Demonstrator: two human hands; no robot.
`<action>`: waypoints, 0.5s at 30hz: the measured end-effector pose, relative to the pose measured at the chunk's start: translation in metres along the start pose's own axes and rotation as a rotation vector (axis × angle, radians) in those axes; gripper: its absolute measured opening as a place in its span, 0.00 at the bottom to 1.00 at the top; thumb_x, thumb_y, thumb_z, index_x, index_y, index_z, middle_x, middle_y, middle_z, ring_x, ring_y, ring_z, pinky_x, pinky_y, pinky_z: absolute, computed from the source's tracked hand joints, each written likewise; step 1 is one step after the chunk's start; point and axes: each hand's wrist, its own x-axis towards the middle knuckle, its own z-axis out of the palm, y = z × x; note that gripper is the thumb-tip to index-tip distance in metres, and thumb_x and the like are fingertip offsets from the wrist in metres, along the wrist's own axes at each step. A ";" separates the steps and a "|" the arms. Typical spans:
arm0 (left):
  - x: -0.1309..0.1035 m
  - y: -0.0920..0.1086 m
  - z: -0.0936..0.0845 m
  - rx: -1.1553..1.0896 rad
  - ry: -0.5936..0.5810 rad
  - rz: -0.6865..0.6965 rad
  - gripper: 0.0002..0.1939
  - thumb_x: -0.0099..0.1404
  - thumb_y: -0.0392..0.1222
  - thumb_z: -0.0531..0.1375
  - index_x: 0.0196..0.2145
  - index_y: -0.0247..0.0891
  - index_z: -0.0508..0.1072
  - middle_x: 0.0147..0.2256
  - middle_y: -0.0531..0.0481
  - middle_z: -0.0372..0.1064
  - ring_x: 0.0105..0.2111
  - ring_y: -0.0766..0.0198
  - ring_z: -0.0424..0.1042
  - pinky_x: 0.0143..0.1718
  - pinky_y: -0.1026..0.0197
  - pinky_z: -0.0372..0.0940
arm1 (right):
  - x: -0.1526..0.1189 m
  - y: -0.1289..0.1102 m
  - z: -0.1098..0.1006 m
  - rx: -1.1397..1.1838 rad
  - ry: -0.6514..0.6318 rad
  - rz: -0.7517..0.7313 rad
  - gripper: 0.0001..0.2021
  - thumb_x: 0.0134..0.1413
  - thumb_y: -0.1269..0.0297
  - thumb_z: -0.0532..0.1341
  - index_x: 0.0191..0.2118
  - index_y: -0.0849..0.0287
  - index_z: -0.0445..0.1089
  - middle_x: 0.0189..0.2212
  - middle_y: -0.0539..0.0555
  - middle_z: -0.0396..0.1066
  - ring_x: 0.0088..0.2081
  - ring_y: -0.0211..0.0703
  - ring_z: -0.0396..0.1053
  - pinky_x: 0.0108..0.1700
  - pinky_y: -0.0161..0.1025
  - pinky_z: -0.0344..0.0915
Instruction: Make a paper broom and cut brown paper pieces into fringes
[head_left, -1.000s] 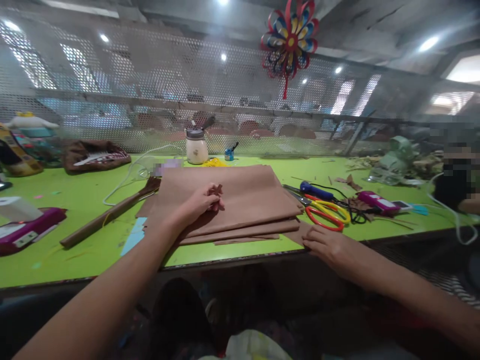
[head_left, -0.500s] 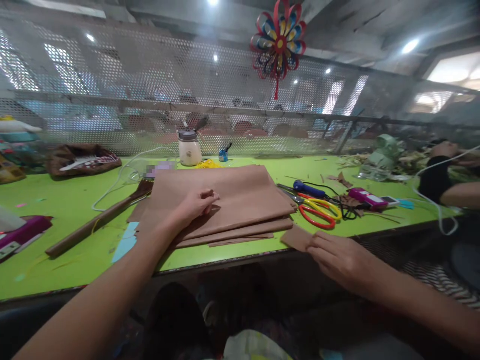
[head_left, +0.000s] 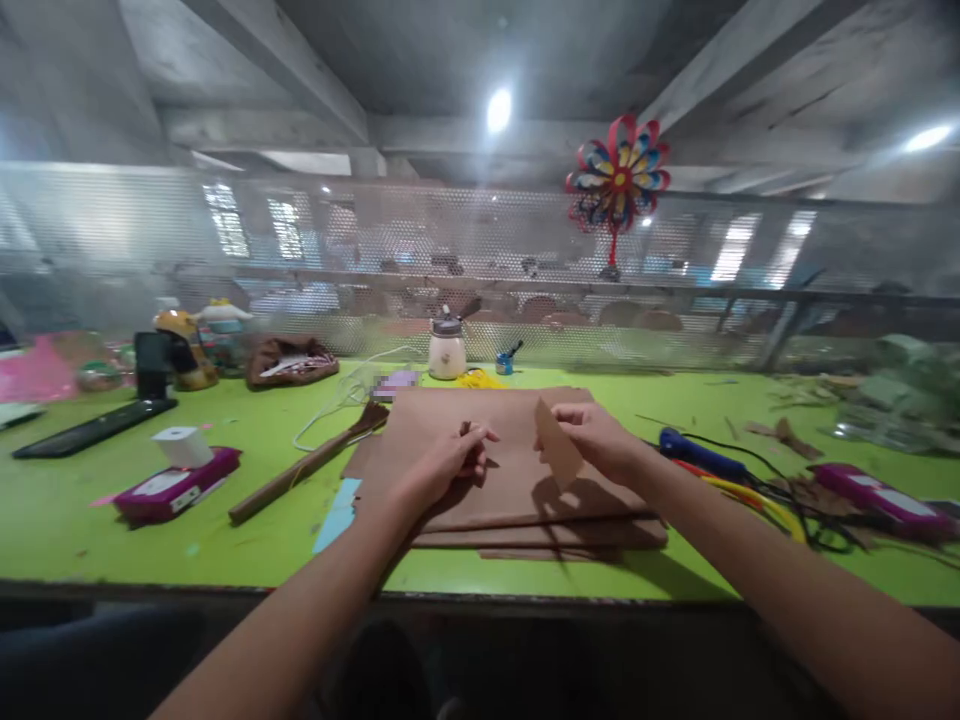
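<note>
A stack of large brown paper sheets (head_left: 442, 505) lies in front of me on the green table. My left hand (head_left: 454, 458) rests on the top sheet with its fingers curled; a small dark bit shows at the fingertips, too small to name. Above the right part of the stack, my right hand (head_left: 589, 437) pinches a small piece of brown paper (head_left: 557, 445), held up on its edge and tilted. Its shadow falls on the sheet below. The two hands are apart.
Left of the stack lies a brown paper-wrapped stem (head_left: 300, 472) and a purple power strip (head_left: 180, 487). To the right are a blue-handled tool (head_left: 701, 453), partly hidden scissors (head_left: 757, 503) and another purple power strip (head_left: 885, 497). A jar (head_left: 448, 352) stands behind.
My right hand has brought the small brown paper piece from the table's front edge up and left over the stack. My left hand stays on the sheets. The view has tilted up and turned left.
</note>
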 end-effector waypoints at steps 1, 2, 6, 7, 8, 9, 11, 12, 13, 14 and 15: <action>0.000 0.000 -0.002 -0.031 0.000 0.001 0.18 0.57 0.52 0.54 0.34 0.32 0.67 0.18 0.56 0.57 0.15 0.74 0.56 0.15 0.71 0.49 | 0.010 0.005 0.004 0.003 -0.002 0.003 0.10 0.38 0.60 0.62 0.27 0.63 0.66 0.22 0.53 0.70 0.23 0.38 0.68 0.26 0.36 0.63; 0.001 0.001 -0.003 -0.063 -0.001 0.011 0.19 0.57 0.53 0.54 0.34 0.32 0.68 0.18 0.56 0.56 0.15 0.75 0.54 0.14 0.71 0.46 | 0.019 0.010 0.008 -0.010 0.009 -0.006 0.10 0.38 0.61 0.62 0.27 0.63 0.67 0.22 0.52 0.70 0.22 0.37 0.67 0.26 0.35 0.63; -0.001 0.003 -0.003 -0.148 0.008 -0.018 0.22 0.56 0.56 0.55 0.37 0.33 0.68 0.20 0.56 0.59 0.14 0.77 0.51 0.15 0.71 0.46 | 0.038 0.024 0.022 -0.150 0.126 -0.068 0.06 0.41 0.64 0.58 0.22 0.61 0.66 0.16 0.48 0.66 0.18 0.33 0.62 0.20 0.31 0.57; -0.001 0.004 -0.001 -0.152 0.031 -0.047 0.22 0.55 0.56 0.56 0.38 0.34 0.68 0.22 0.54 0.62 0.16 0.76 0.55 0.16 0.71 0.49 | 0.039 0.026 0.024 -0.201 0.168 -0.067 0.05 0.41 0.65 0.58 0.21 0.61 0.66 0.14 0.48 0.65 0.16 0.32 0.61 0.18 0.31 0.55; -0.002 0.004 0.000 -0.150 0.050 -0.076 0.23 0.54 0.56 0.57 0.39 0.35 0.68 0.25 0.51 0.65 0.19 0.74 0.60 0.18 0.70 0.53 | 0.039 0.029 0.026 -0.242 0.208 -0.058 0.05 0.41 0.66 0.57 0.20 0.60 0.65 0.13 0.47 0.64 0.15 0.32 0.59 0.17 0.30 0.54; -0.002 0.003 0.002 -0.144 0.058 -0.089 0.23 0.52 0.55 0.59 0.40 0.35 0.68 0.29 0.49 0.67 0.22 0.71 0.63 0.21 0.69 0.55 | 0.039 0.031 0.027 -0.262 0.240 -0.043 0.05 0.41 0.67 0.57 0.20 0.60 0.64 0.12 0.47 0.64 0.14 0.32 0.59 0.16 0.30 0.53; 0.000 0.001 0.003 -0.116 0.055 -0.063 0.22 0.50 0.51 0.62 0.38 0.34 0.69 0.31 0.47 0.68 0.27 0.68 0.66 0.23 0.68 0.57 | 0.035 0.036 0.027 -0.242 0.274 -0.033 0.04 0.40 0.68 0.57 0.21 0.60 0.64 0.12 0.47 0.64 0.13 0.32 0.59 0.15 0.30 0.53; 0.002 -0.001 0.003 -0.093 0.063 -0.037 0.19 0.48 0.49 0.63 0.35 0.33 0.70 0.29 0.48 0.68 0.25 0.68 0.65 0.23 0.68 0.56 | 0.034 0.038 0.026 -0.186 0.273 -0.032 0.03 0.41 0.67 0.58 0.22 0.60 0.64 0.12 0.48 0.65 0.14 0.33 0.60 0.15 0.30 0.55; 0.004 -0.003 0.002 -0.065 0.090 -0.010 0.17 0.47 0.47 0.64 0.31 0.31 0.70 0.25 0.50 0.66 0.23 0.70 0.63 0.21 0.68 0.54 | 0.032 0.040 0.024 -0.117 0.268 -0.027 0.04 0.41 0.66 0.59 0.23 0.60 0.64 0.13 0.48 0.65 0.14 0.33 0.61 0.16 0.30 0.56; 0.006 -0.005 0.000 -0.035 0.132 0.015 0.15 0.46 0.45 0.65 0.27 0.31 0.69 0.20 0.53 0.62 0.20 0.72 0.60 0.19 0.69 0.51 | 0.030 0.042 0.022 -0.046 0.255 -0.018 0.05 0.41 0.65 0.59 0.23 0.60 0.64 0.14 0.49 0.66 0.15 0.33 0.61 0.16 0.30 0.57; 0.008 -0.007 -0.002 -0.004 0.178 0.030 0.14 0.46 0.45 0.65 0.24 0.31 0.68 0.18 0.55 0.59 0.18 0.74 0.56 0.18 0.69 0.48 | 0.028 0.043 0.020 0.012 0.226 -0.001 0.06 0.41 0.65 0.60 0.24 0.61 0.64 0.15 0.50 0.67 0.16 0.34 0.62 0.17 0.31 0.58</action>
